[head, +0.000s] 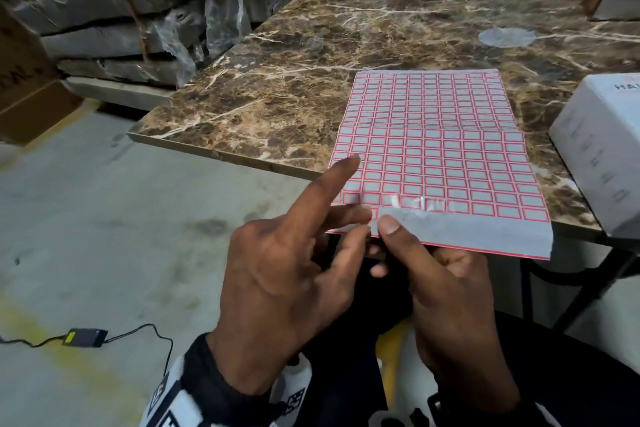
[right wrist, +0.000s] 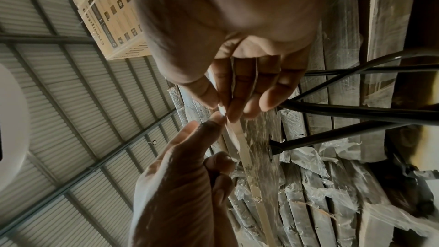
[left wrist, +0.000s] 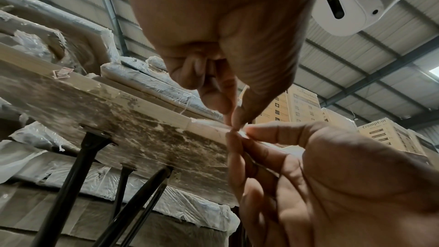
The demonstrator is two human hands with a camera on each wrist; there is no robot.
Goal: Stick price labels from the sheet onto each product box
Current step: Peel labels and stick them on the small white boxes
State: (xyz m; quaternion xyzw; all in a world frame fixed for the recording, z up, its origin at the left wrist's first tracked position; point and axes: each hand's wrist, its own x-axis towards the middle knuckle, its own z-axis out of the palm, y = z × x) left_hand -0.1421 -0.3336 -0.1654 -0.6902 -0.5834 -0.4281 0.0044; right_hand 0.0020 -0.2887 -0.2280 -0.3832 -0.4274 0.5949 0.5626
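The label sheet [head: 433, 156] lies on the marble table [head: 311, 62], overhanging its 6 o'clock edge. The right hand [head: 450, 288] pinches that edge steady; the left hand [head: 284, 288] picks at a corner label, forefinger raised. A white product box [head: 602, 149] waits at 3 o'clock.

White box [head: 599, 152], right edge of the head view: partial print "HA". Stacked cartons [left wrist: 385, 134], right of the left-wrist view: brand "Crompton". Label sheet [head: 440, 149]: labels blank.
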